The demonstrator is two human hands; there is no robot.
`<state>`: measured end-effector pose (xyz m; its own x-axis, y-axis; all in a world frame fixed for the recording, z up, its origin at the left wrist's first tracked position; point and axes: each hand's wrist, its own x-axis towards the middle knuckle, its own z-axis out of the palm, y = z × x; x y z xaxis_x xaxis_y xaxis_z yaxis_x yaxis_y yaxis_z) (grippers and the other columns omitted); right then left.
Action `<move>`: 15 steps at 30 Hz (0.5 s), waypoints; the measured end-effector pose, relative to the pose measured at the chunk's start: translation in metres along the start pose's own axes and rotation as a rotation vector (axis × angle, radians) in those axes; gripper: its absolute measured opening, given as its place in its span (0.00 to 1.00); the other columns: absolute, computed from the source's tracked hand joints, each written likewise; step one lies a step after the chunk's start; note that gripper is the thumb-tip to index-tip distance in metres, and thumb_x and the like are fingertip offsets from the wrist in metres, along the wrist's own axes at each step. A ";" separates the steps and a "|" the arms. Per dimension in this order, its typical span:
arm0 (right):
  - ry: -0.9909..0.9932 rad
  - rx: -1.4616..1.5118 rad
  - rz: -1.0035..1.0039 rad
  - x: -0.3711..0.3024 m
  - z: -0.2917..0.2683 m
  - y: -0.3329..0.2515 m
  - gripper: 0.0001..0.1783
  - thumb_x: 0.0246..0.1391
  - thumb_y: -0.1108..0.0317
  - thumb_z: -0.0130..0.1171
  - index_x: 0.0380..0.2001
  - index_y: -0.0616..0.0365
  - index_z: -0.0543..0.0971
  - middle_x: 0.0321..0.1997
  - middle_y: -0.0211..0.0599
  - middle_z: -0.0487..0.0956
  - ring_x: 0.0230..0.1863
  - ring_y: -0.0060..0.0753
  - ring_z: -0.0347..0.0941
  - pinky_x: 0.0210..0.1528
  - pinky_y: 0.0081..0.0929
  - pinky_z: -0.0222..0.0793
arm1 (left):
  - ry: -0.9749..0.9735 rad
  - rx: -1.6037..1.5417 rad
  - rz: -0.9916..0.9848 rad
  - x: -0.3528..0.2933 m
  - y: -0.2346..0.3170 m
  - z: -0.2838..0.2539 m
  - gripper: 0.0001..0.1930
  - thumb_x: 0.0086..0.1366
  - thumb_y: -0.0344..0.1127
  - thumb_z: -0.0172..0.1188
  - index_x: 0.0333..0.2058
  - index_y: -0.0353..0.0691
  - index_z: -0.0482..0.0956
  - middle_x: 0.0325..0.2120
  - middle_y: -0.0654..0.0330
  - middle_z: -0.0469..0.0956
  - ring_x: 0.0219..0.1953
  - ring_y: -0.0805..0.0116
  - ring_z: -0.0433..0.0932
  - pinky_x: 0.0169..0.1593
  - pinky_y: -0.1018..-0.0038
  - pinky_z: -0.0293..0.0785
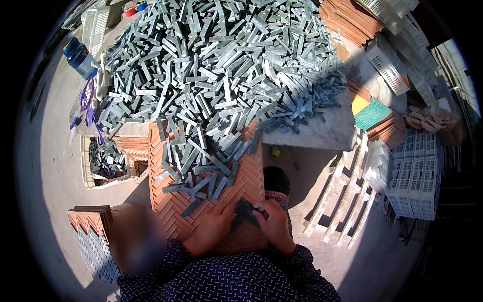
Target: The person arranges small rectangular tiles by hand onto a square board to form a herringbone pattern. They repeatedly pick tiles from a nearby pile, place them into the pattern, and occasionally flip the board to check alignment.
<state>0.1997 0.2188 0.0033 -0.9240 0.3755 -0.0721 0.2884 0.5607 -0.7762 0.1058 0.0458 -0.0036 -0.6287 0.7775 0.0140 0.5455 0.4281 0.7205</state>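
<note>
An orange herringbone mould tray (173, 214) lies in front of me, its slots running in zigzag rows. Dark grey stone strips (243, 211) fill a patch of it between my hands, partly in shadow. My left hand (209, 229) rests over the tray, fingers stretched toward the left edge of this patch, with no strip visible in it. At the patch's right side, my right hand (275, 226) has its thumb and fingers closed on a small dark stone strip. Loose strips (201, 173) lie across the tray's far part, just beyond my fingers.
A large heap of stone strips (221, 60) covers the table beyond. Left are a water bottle (80, 58), a crate of dark pieces (105, 160) and filled mould sheets (93, 241), partly behind a blurred round patch. Right are a wooden pallet (344, 194), white crates (415, 176) and stacked orange trays (390, 126).
</note>
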 end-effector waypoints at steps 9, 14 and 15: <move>0.019 -0.067 0.034 0.000 0.004 0.000 0.09 0.43 0.75 0.62 0.31 0.60 0.74 0.29 0.42 0.74 0.28 0.40 0.74 0.31 0.31 0.70 | 0.057 -0.012 0.047 -0.006 0.000 0.004 0.17 0.56 0.30 0.57 0.45 0.33 0.71 0.37 0.50 0.72 0.36 0.52 0.76 0.37 0.65 0.75; 0.032 -0.109 0.037 0.003 0.005 -0.005 0.10 0.43 0.75 0.63 0.30 0.60 0.73 0.29 0.43 0.73 0.28 0.43 0.73 0.30 0.31 0.70 | 0.006 -0.019 0.039 -0.002 -0.001 0.001 0.17 0.56 0.30 0.57 0.46 0.33 0.71 0.38 0.50 0.72 0.37 0.52 0.76 0.38 0.66 0.75; 0.045 -0.154 0.029 0.001 0.006 -0.005 0.10 0.43 0.75 0.63 0.30 0.60 0.73 0.29 0.43 0.73 0.29 0.43 0.73 0.30 0.32 0.70 | 0.010 -0.011 0.048 -0.002 -0.002 0.000 0.17 0.56 0.30 0.57 0.46 0.33 0.72 0.38 0.50 0.73 0.37 0.52 0.76 0.38 0.66 0.75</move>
<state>0.1958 0.2114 0.0035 -0.9034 0.4243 -0.0622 0.3533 0.6542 -0.6687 0.1059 0.0437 -0.0044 -0.6070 0.7928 0.0557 0.5694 0.3849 0.7264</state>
